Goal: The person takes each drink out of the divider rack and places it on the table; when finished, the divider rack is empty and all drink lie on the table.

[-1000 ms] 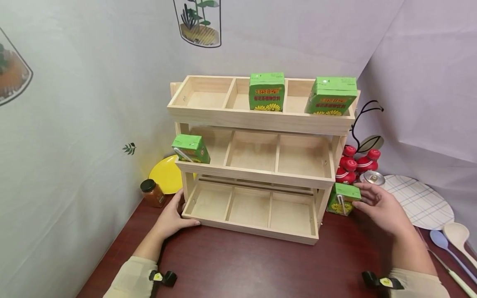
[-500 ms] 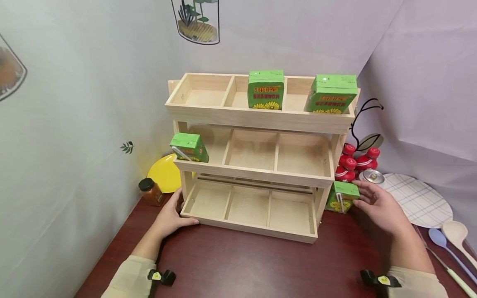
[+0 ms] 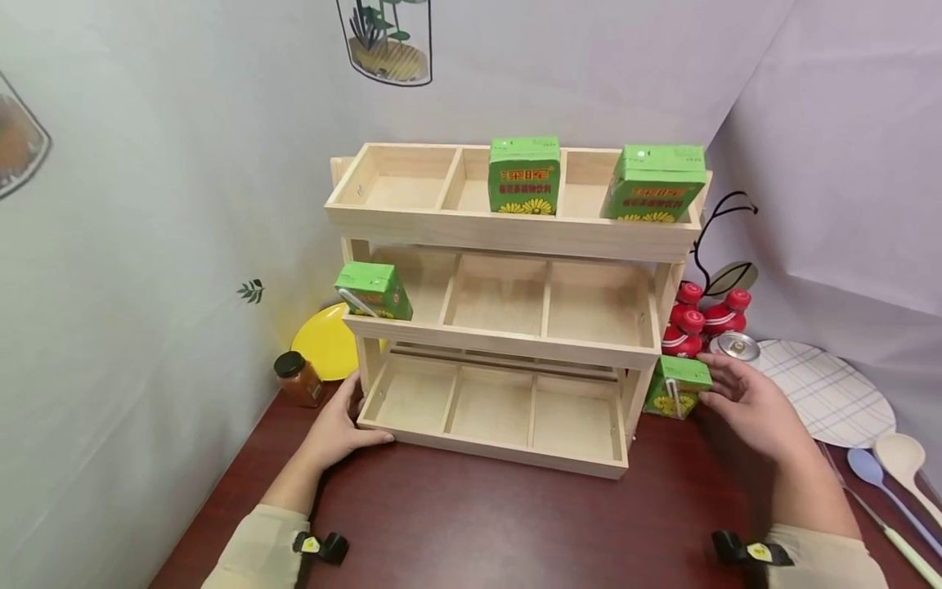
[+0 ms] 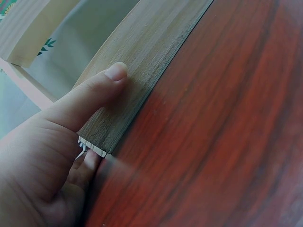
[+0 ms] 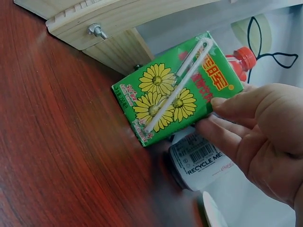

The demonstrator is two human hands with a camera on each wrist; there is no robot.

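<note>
Wooden rack point(image 3: 508, 233), left hand point(image 3: 337, 429) gripping its lower corner. Right hand point(image 3: 751, 413) pinches green carton point(image 3: 679, 386) low beside rack's right side, not yet shelved; three other cartons point(image 3: 524, 176) already on: two top tier, one middle.

A slight shift of the head view is registered against one second ago: the wooden shelf point(image 3: 441, 222), with the upper middle carton point(image 3: 524, 176) and upper right carton point(image 3: 655, 182), is seen a little higher. More of the plant drawing point(image 3: 388, 53) is cut by the top edge, and more of the far-left drawing point(image 3: 18, 139) by the left edge. The right grip point(image 3: 746, 405) and its green carton point(image 3: 684, 386) are likewise seen marginally higher.
</note>
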